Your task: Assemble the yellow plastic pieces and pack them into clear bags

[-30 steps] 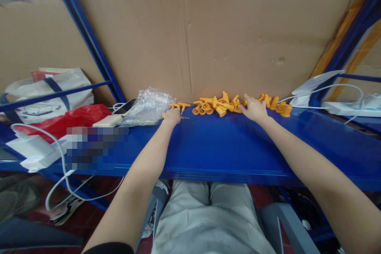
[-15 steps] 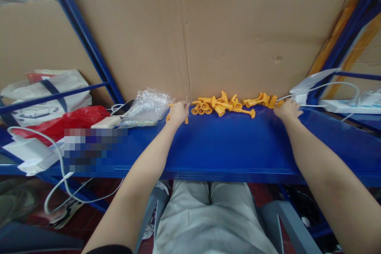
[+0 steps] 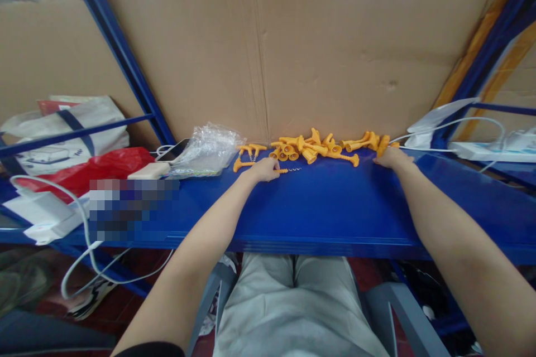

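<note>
My left hand is closed around the handle of a yellow corkscrew, whose metal spiral points right, just above the blue shelf. Behind this hand lie several more yellow T-handled corkscrews with their spirals showing. At the right end of the row, my right hand has its fingers curled at a yellow plastic piece; its fingertips are partly hidden. Between the hands lies a pile of yellow plastic pieces, several of them hollow cones with open ends facing me.
A tall cardboard sheet backs the blue shelf. To the left are clear plastic bags, a red bag, a white charger with cable, and a cloth bag. A power strip lies right.
My left hand has moved right and toward me, with a corkscrew's spiral now showing from it. My right hand has shifted slightly left, its fingers now more curled.
</note>
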The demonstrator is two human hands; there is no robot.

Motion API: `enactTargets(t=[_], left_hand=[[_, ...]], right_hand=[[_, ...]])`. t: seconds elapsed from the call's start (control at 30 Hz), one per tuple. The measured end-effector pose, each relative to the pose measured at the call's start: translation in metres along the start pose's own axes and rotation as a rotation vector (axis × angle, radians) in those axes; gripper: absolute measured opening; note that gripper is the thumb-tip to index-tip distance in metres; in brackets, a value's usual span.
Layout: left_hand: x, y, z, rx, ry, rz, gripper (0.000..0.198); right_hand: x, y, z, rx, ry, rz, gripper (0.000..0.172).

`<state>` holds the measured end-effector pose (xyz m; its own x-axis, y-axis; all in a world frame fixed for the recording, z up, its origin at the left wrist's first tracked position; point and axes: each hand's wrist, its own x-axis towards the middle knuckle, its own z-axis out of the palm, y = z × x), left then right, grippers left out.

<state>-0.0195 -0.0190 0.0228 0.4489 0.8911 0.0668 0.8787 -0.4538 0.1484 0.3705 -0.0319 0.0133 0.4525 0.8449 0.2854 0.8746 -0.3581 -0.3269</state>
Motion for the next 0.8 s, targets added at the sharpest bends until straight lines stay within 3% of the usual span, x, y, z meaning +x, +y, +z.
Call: enactTargets(t=[0.07, 0.17, 0.3, 0.4, 0.47, 0.63, 0.8], left_hand=[[0.001, -0.002, 0.000, 0.025, -0.005, 0.010, 0.023], [0.003, -0.005, 0.001, 0.075, 0.061, 0.035, 0.026], [0.004, -0.005, 0.001, 0.110, 0.183, 0.099, 0.021], [0.006, -0.005, 0.000, 0.099, 0.279, 0.152, 0.021], [0.007, -0.004, 0.000, 0.073, 0.324, 0.179, 0.025], [0.007, -0.001, 0.004, 0.083, 0.348, 0.188, 0.029], [0.001, 0.005, 0.002, 0.125, 0.323, 0.187, 0.033]], right_hand=[[-0.001, -0.012, -0.003, -0.120, -0.082, 0.050, 0.047], [-0.002, -0.031, -0.008, -0.210, -0.066, -0.082, 0.039], [-0.009, -0.057, -0.009, -0.162, -0.046, -0.426, 0.030], [-0.022, -0.078, -0.002, 0.049, -0.041, -0.786, 0.026], [-0.035, -0.092, 0.006, 0.198, 0.002, -0.928, 0.030], [-0.060, -0.115, 0.019, 0.396, 0.036, -0.983, 0.032], [-0.062, -0.116, 0.020, 0.427, 0.036, -0.948, 0.031]])
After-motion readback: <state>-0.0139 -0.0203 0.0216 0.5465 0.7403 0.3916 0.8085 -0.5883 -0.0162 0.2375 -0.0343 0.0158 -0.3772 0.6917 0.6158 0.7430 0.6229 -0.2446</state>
